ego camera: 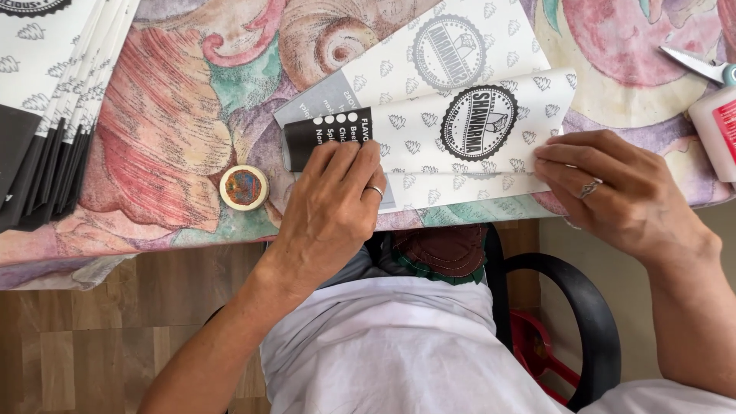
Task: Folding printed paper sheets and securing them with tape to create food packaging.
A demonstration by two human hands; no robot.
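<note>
We see the left hand lying flat on the folded paper wrapper, its fingers stretched out and pressing the dark end, not closed around it. The right hand presses the other end with straight fingers. The wrapper lies on the patterned surface near its front edge. A small round tin sits just beside the left hand. A stack of wrappers lies at far left, a glue bottle and scissors at right.

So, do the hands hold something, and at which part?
Both press a folded printed paper sheet flat: left hand on its black end, right hand on the white end. Nothing is lifted.
</note>
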